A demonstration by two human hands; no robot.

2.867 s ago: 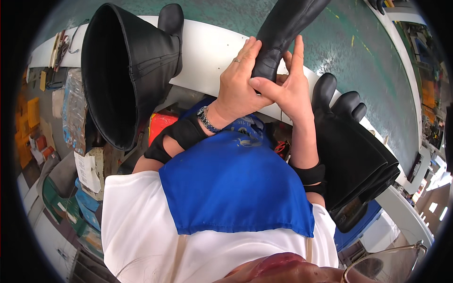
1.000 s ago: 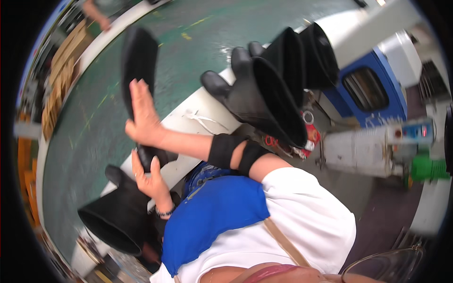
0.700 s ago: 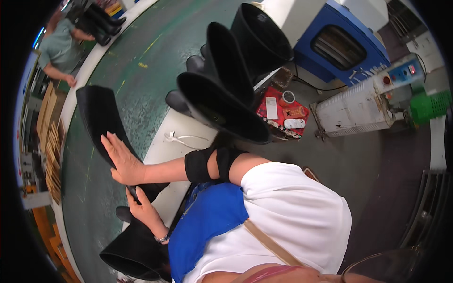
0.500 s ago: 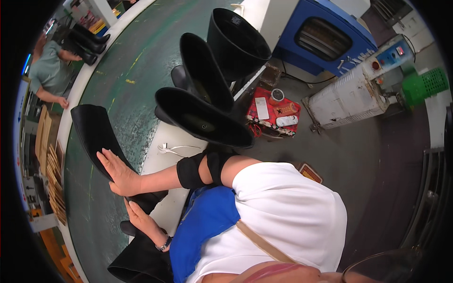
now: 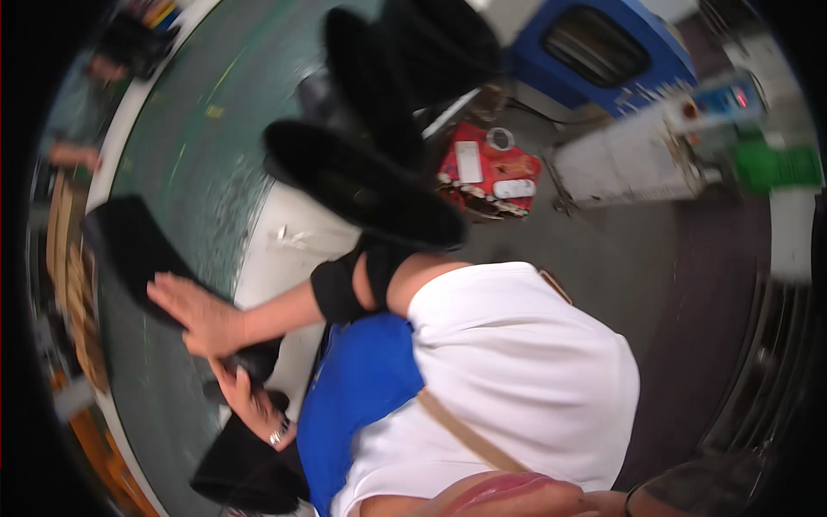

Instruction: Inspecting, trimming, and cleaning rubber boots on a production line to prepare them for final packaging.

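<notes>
A tall black boot lies on its side on the green tabletop at the left, its shaft towards the far left. My right hand rests flat on the shaft, fingers stretched out and thumb apart. Just below it, my left hand, with a metal watch at the wrist, is around the foot end of the same boot. Some of its fingers are hidden. Nearest my left wrist, another black boot lies with its wide top towards the lower edge. Everything is somewhat blurred.
Several black boots stand beyond my right forearm. Light metal pliers lie on the white table edge. To the right are a red-covered stand, a blue machine and a pale metal cabinet. A co-worker stands across the table.
The view has shifted and blurred, so most things sit further left and higher. My left thumb now shows apart from the index finger at the boot's foot. My right hand stays flat on the shaft.
</notes>
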